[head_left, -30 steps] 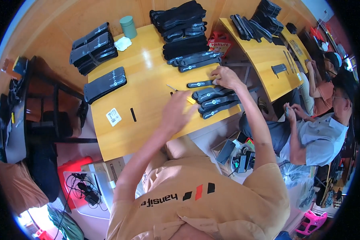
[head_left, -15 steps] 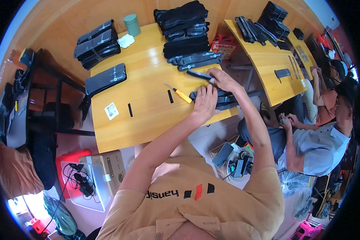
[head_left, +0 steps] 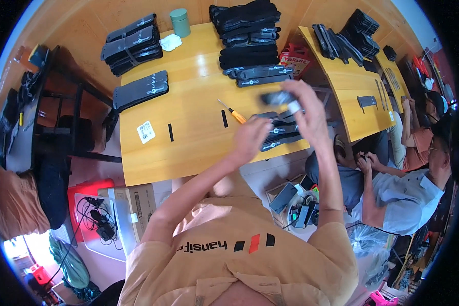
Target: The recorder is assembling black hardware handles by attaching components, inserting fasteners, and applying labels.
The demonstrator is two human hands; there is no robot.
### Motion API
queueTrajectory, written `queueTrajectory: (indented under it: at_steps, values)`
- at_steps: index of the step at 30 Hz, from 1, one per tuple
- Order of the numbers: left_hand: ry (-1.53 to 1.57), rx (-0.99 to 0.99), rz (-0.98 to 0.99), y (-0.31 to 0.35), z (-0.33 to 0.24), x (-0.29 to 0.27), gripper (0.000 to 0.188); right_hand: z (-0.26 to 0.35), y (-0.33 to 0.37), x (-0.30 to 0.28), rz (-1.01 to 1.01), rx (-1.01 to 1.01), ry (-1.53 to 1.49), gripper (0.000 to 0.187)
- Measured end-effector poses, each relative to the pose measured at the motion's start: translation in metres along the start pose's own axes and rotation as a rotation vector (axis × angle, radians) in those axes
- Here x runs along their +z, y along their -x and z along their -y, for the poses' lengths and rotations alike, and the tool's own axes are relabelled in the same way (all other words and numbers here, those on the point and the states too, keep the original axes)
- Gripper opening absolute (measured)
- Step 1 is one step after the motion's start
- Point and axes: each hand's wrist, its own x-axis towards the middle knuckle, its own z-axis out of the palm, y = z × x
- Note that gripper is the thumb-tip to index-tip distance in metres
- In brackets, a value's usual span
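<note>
My right hand [head_left: 309, 113] is raised above the right end of the table, its fingers closed round a dark strip-like piece [head_left: 276, 98] smeared by motion. A small white patch shows at its fingers. Below it lie several flat black strips with white print [head_left: 274, 141], at the table's right front edge. Just left of these strips is my left hand [head_left: 251, 138], slightly blurred, its fingers bunched together; whether anything is in them is hidden. A yellow-handled screwdriver [head_left: 235, 115] lies beyond my left hand, its shaft pointing to the far left.
Tall black stacks [head_left: 247, 48] stand at the table's back right. A banded black stack [head_left: 132, 47], a green canister [head_left: 179, 22] and a flat black pile [head_left: 142, 92] are at the left. Two short black strips mark the tabletop [head_left: 196, 148]. A co-worker [head_left: 403, 191] sits at right.
My right hand has lifted the dark piece up and to the right. My left hand has come off the black strips toward me and left, and its fingers have bunched together.
</note>
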Motion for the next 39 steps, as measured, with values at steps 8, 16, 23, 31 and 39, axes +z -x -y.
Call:
queueTrajectory:
  at_steps: [8, 16, 23, 31, 39]
  values:
    - [1.209, -0.611, 0.329, 0.111, -0.009, -0.101, 0.046, 0.064, 0.021, 0.081, 0.421, -0.432, 0.133, 0.036]
    - [1.207, -0.478, -0.214, 0.176, 0.002, -0.119, 0.031, 0.071, 0.005, 0.109, 0.229, 0.059, 0.147, 0.048]
    - [0.994, -0.364, -0.611, 0.178, 0.001, -0.13, 0.04, 0.024, 0.025, 0.173, 0.412, 0.407, 0.525, 0.045]
    - [1.092, -0.321, -0.726, 0.182, -0.004, -0.131, 0.031, 0.03, 0.019, 0.171, 0.198, 0.364, 0.419, 0.039]
    - [1.081, -0.24, -0.631, 0.179, -0.018, -0.135, 0.024, 0.099, 0.045, 0.15, 0.254, 0.667, -0.662, 0.026]
